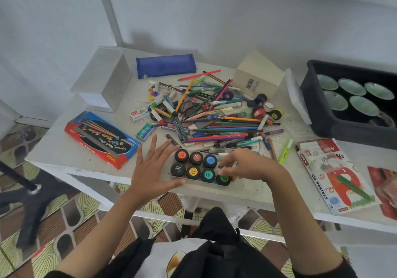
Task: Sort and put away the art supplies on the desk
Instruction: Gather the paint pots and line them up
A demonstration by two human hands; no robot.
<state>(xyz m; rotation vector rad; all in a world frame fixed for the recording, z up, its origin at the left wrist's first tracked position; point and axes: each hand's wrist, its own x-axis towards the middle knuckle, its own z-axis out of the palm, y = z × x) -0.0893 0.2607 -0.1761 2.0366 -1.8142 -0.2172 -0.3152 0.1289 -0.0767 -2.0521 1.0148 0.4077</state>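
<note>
Clear tray at lower centre of frame, on desk: seven black paint pots, three in the far row, four near. Right hand pinches the green pot at the near row's right end. Left hand spread flat, empty, thumb along the tray's near edge. Pen pile just beyond.
</note>
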